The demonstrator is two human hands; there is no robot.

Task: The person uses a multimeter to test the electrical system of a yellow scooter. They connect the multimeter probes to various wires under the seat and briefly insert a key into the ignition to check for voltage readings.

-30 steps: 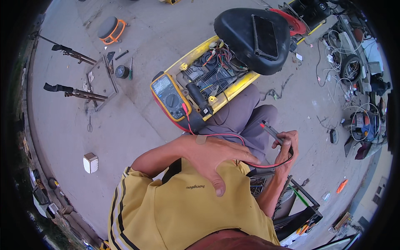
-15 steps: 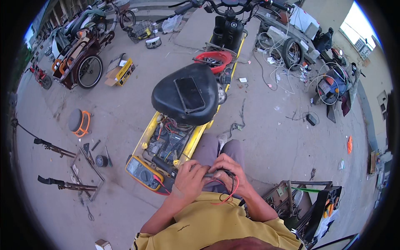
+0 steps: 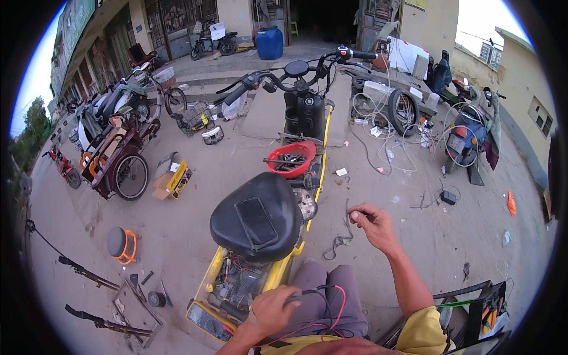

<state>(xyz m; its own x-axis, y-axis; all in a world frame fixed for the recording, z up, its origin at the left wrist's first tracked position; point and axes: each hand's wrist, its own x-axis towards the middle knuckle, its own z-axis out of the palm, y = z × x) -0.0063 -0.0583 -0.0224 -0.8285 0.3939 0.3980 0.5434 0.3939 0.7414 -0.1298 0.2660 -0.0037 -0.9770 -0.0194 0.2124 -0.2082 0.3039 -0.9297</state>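
My left hand (image 3: 273, 312) is closed around the black test leads (image 3: 310, 292), and a loop of red wire (image 3: 341, 303) hangs beside them over my lap. Away to the right, my right hand (image 3: 374, 226) is raised with thumb and forefinger pinched together. Whatever is between those fingertips is too small to make out. Next to my left hand, a yellow-edged multimeter (image 3: 208, 322) rests at the rear of the yellow scooter frame (image 3: 276, 273). Wiring and a controller (image 3: 239, 280) lie exposed in that frame, behind the black seat (image 3: 278, 216).
A red bowl of tools (image 3: 306, 155) sits ahead of the seat. On the ground at left are an orange-legged stool (image 3: 122, 245) and a metal rack (image 3: 155, 313). A tool box (image 3: 473, 310) stands at lower right. A loose tyre (image 3: 403, 111) and wires lie at far right.
My right hand has left the leads and moved up and to the right. My left hand still holds the leads, lower in view. The view has tilted up, showing the handlebars and the building.
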